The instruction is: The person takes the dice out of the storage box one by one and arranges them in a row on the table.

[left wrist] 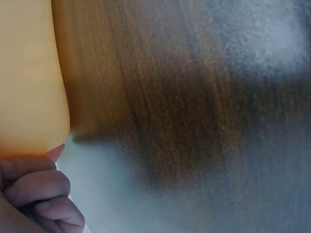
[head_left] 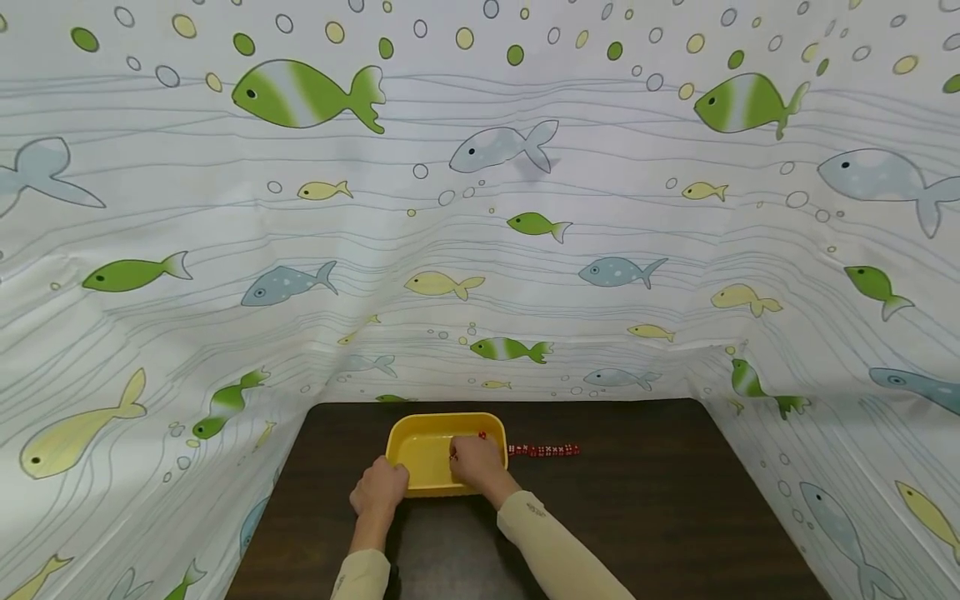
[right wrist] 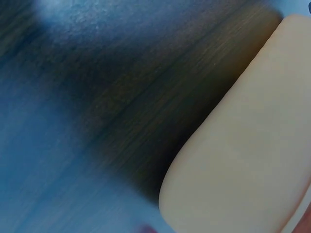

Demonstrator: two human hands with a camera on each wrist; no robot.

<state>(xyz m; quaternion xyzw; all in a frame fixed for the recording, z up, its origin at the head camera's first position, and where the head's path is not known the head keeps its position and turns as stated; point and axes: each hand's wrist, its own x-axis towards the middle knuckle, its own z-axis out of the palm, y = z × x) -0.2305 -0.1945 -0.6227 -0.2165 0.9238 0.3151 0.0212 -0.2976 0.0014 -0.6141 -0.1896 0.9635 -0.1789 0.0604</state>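
A shallow yellow plastic tray (head_left: 431,490) sits on the dark table. My left hand (head_left: 380,485) grips its near left corner; in the left wrist view, curled fingers (left wrist: 41,187) lie against the tray wall (left wrist: 31,77). Over the tray's right half is my right hand (head_left: 478,460), fingers curled down, with a speck of red at the fingertips that looks like a small die. Another red die (head_left: 482,435) shows just beyond that hand, at the tray's far right. The right wrist view shows mostly the tray's outer wall (right wrist: 238,145), and the right fingers are out of sight.
A row of several small red dice with white pips (head_left: 551,451) extends rightward from the tray's right side. The dark wooden table (head_left: 660,500) ends at a white fish-print sheet (head_left: 480,250) at the back and sides.
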